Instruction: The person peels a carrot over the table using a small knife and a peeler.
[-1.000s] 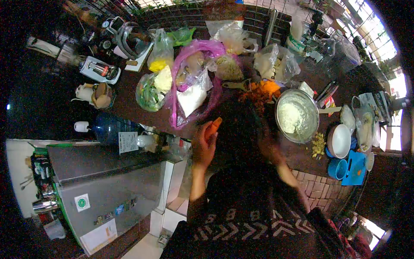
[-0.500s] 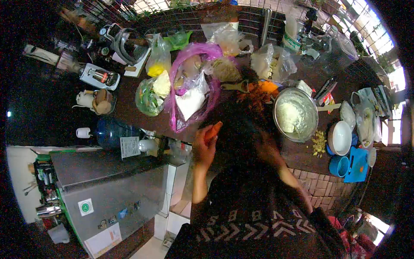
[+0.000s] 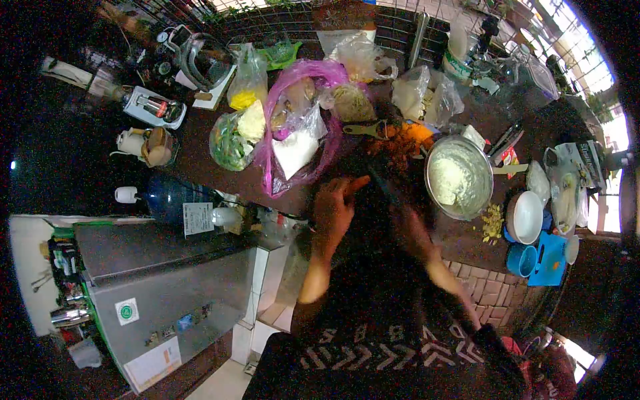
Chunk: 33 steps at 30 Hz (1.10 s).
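My left hand [image 3: 333,210] is closed round a carrot [image 3: 359,185], whose orange end points to the upper right. My right hand [image 3: 410,230] lies in shadow, its fingers wrapped round what looks like a knife, with a dark blade [image 3: 384,183] slanting up and left near the carrot. Beyond the blade lie a pile of orange peelings [image 3: 385,148] and brighter orange pieces [image 3: 420,135]. A peeler-like tool [image 3: 362,130] rests beside them. To the right of my right hand stands a metal bowl [image 3: 491,179] with a pale floury mixture inside.
A pink plastic bag [image 3: 270,167] holds a bag of white powder [image 3: 295,155]. Left of it sits a bag of green vegetables [image 3: 230,143]. Chopped yellowish pieces [image 3: 493,223], a white bowl [image 3: 525,218], a blue cup [image 3: 522,260] and a blue cutting board [image 3: 552,257] are at the right.
My left hand has moved right with the carrot, towards my right hand. The carrot has come closer to the blade, and the view has shifted slightly.
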Motion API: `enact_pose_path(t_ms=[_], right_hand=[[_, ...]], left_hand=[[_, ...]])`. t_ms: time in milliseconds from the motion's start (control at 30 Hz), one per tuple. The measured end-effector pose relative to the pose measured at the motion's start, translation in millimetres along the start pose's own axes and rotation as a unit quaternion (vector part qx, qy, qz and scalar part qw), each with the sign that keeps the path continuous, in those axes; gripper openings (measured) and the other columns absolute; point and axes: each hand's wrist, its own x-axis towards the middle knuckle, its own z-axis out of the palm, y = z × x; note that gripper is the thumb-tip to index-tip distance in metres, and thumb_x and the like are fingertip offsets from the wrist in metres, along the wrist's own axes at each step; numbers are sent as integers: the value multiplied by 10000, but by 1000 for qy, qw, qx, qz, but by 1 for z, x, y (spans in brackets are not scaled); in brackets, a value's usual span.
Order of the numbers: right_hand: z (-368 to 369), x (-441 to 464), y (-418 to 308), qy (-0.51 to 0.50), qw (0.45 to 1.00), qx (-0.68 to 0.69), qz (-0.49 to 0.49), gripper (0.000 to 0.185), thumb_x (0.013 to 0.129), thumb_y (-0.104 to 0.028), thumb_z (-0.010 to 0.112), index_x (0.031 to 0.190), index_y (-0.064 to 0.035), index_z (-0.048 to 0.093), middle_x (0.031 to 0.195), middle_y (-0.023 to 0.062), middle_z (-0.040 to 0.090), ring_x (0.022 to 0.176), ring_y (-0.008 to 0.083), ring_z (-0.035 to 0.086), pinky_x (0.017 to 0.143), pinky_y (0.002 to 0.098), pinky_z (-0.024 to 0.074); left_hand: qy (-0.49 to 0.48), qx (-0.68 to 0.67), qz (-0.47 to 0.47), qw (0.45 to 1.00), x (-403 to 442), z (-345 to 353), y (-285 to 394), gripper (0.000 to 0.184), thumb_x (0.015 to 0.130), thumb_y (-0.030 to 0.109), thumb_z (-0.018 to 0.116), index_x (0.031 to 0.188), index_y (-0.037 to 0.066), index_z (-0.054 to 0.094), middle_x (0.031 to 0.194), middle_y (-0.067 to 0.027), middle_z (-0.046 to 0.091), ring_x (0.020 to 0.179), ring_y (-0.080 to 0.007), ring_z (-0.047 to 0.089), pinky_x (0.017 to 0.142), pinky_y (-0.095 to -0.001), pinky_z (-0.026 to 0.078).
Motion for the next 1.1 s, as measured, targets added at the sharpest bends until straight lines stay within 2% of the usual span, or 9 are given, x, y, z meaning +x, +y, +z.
enact_pose_path(t_ms=[67, 200, 300, 367, 567, 833, 900, 1033, 1100], right_hand=[[6, -3, 5, -43, 999, 10, -17, 495, 978, -27, 454, 1471, -1, 421, 1462, 242, 486, 1354, 406, 465, 1131, 462, 369], [5, -3, -10, -68, 997, 18, -16, 503, 972, -8, 439, 1475, -11, 422, 1474, 236, 479, 1374, 402, 449, 1143, 463, 356], [4, -5, -11, -65, 998, 15, -6, 507, 969, -5, 439, 1476, -14, 423, 1475, 235, 478, 1379, 399, 442, 1148, 463, 349], [4, -5, -11, -60, 998, 12, -2, 510, 968, -2, 439, 1477, -17, 423, 1476, 234, 477, 1383, 398, 438, 1151, 464, 344], [4, -3, -10, -51, 999, 11, 14, 517, 962, 6, 440, 1478, -24, 424, 1478, 231, 475, 1394, 393, 426, 1161, 465, 330], [2, -3, -13, -24, 999, 6, 29, 552, 936, 17, 460, 1484, -30, 417, 1476, 226, 479, 1390, 381, 435, 1165, 472, 325], [3, -6, -9, -62, 994, -92, -6, 609, 904, 19, 476, 1502, -77, 410, 1469, 221, 489, 1353, 385, 477, 1128, 475, 380], [2, -3, -14, -58, 992, -108, -12, 653, 880, 1, 501, 1510, -150, 416, 1380, 221, 559, 1195, 396, 591, 1002, 492, 488], [9, -8, -10, -126, 965, -217, 73, 671, 865, -21, 531, 1501, -212, 434, 1250, 208, 619, 1008, 411, 646, 843, 524, 537]], left_hand=[[27, 48, -17, 998, -9, 30, -35, 278, 789, 33, 703, 1066, 39, 676, 1031, -163, 683, 974, -386, 621, 862, -467, 489], [20, 52, -57, 997, -13, 16, -17, 294, 782, 43, 712, 1073, 38, 669, 1002, -163, 676, 972, -400, 614, 881, -484, 475], [98, 95, 17, 990, -18, 26, -26, 319, 772, 42, 721, 1086, 35, 664, 1012, -178, 677, 977, -404, 611, 888, -479, 472], [45, 10, -74, 996, -17, 25, -26, 340, 771, 47, 727, 1103, 27, 654, 1051, -190, 671, 1000, -400, 608, 921, -484, 463], [24, 70, -55, 996, -23, 28, -35, 372, 771, 44, 733, 1131, 19, 644, 1154, -197, 641, 1076, -416, 572, 957, -502, 449], [22, 75, -58, 995, -18, 24, -25, 357, 778, 46, 722, 1125, 26, 642, 1164, -206, 612, 1072, -417, 570, 944, -497, 456], [17, 72, -65, 995, -20, 26, -28, 349, 779, 48, 721, 1119, 25, 642, 1151, -204, 613, 1063, -417, 571, 935, -496, 461], [18, 96, -31, 995, -16, 18, -19, 447, 799, 47, 697, 1237, 116, 645, 1094, -177, 612, 1016, -403, 575, 901, -484, 478], [-8, 99, -30, 995, -14, 15, -15, 494, 807, 46, 685, 1286, 160, 640, 1077, -167, 611, 1003, -397, 576, 893, -479, 482]])
